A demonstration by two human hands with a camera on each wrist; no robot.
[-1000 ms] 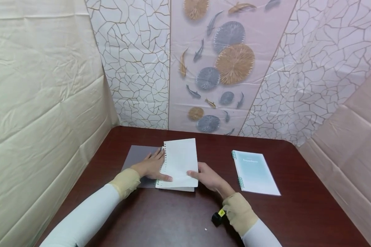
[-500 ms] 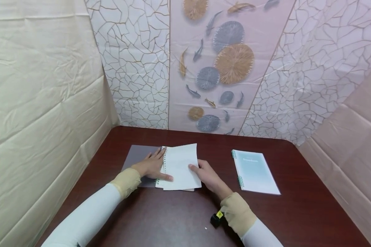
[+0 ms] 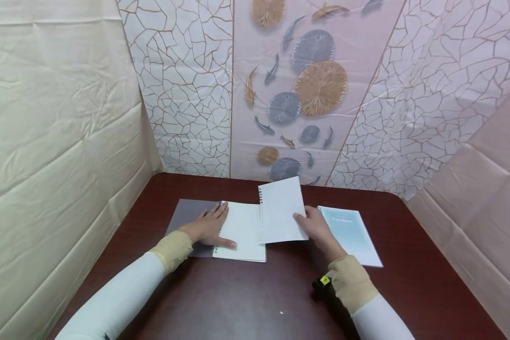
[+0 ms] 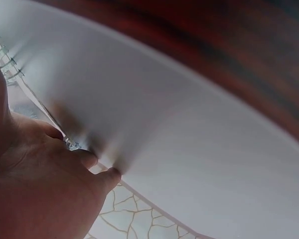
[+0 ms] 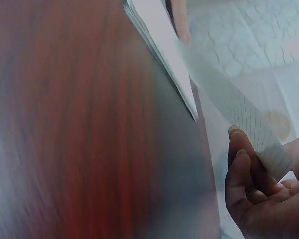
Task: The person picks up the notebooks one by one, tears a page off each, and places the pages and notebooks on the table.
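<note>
In the head view an opened spiral notebook [image 3: 244, 236] lies on the table, its grey cover [image 3: 182, 216] folded out to the left. My left hand [image 3: 206, 229] rests on it across the binding, fingers spread and thumb on the ruled page. A loose sheet [image 3: 282, 210] with a row of holes along its left edge is raised over the notebook's right side, apart from the binding. My right hand [image 3: 318, 228] pinches that sheet by its right edge. In the right wrist view the right fingers [image 5: 239, 169] and the lined sheet [image 5: 249, 122] show up close.
A second spiral notebook [image 3: 354, 241], pale blue and marked "freedom", lies on the right of the table [image 3: 221, 302], partly behind the right hand. A black and yellow piece [image 3: 321, 283] sits at the right wrist. A white speck [image 3: 281, 312] lies near the front.
The sheet has come away from the notebook's binding and moved right and up with my right hand, baring the ruled page beneath. My left hand has stayed in place.
</note>
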